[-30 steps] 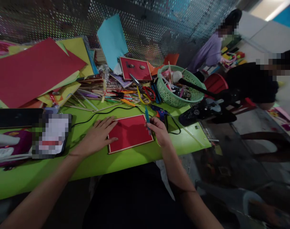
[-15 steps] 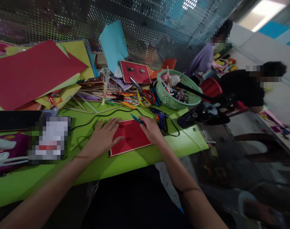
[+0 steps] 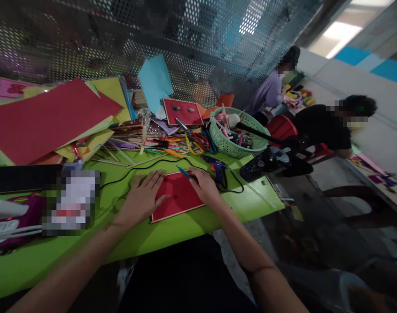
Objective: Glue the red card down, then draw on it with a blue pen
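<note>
A red card with a light wooden border (image 3: 177, 198) lies flat on the green tabletop (image 3: 120, 248) in front of me. My left hand (image 3: 144, 195) rests on its left edge, palm down with the fingers spread, the thumb over the red surface. At the card's upper right, my right hand (image 3: 203, 187) is closed round a teal pen (image 3: 184, 171), whose tip points up and left. A blue glue gun (image 3: 217, 167) lies just beyond my right hand, with a black cord beside it.
Behind are a green basket (image 3: 234, 141), scissors (image 3: 193, 138), loose sticks, and another bordered red card (image 3: 183, 113). Coloured paper (image 3: 51, 117), a black case (image 3: 25, 178) and a phone (image 3: 74, 202) are at left. A dark tumbler (image 3: 261, 164) stands right; two people sit beyond.
The camera view has shifted, so the table appears slightly lower in the frame. Both hands keep about the same places on the card, and the pen stays in my right hand.
</note>
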`<action>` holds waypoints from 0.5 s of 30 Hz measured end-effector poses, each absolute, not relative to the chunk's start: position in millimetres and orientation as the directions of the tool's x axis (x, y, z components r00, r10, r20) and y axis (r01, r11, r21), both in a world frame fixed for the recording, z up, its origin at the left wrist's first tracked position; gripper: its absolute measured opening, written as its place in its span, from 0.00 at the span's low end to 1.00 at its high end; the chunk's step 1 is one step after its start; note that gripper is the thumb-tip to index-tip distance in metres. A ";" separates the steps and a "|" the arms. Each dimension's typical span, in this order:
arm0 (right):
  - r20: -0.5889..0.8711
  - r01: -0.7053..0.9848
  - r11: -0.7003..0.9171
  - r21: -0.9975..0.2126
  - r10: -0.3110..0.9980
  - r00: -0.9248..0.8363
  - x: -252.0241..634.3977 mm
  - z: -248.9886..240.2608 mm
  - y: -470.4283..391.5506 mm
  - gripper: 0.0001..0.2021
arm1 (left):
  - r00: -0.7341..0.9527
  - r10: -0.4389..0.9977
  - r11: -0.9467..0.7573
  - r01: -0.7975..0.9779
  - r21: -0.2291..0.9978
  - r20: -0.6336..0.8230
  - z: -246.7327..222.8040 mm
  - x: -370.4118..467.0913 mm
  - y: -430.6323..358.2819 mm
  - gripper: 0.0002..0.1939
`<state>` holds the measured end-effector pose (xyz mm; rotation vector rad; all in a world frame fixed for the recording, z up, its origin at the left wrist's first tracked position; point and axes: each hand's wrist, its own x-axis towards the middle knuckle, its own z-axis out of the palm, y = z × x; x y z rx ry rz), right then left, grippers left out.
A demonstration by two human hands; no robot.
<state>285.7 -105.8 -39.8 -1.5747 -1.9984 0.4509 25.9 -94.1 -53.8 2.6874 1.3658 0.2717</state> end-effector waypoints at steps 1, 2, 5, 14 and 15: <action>0.228 0.763 0.255 -0.594 0.963 -0.144 286.9 -40.1 -107.2 0.13 | 0.574 0.811 -0.585 0.790 0.185 0.114 -54.7 26.1 -93.5 0.34; 0.244 0.745 0.252 -0.617 0.962 -0.123 288.4 -40.2 -108.8 0.12 | 0.571 0.812 -0.583 0.789 0.194 0.120 -54.9 26.6 -92.5 0.34; 0.291 0.677 0.254 -0.691 0.955 -0.062 293.6 -40.6 -113.9 0.12 | 0.552 0.820 -0.570 0.766 0.299 0.148 -43.2 30.5 -89.3 0.32; 0.251 0.577 0.191 -0.794 0.968 0.025 298.2 -43.4 -120.7 0.11 | 0.807 0.566 0.104 -0.273 0.957 0.169 66.4 39.4 -197.7 0.18; 0.258 0.570 0.195 -0.798 0.966 0.030 298.1 -43.0 -121.2 0.10 | 0.868 0.456 0.180 -0.308 0.934 0.199 65.9 36.9 -220.4 0.21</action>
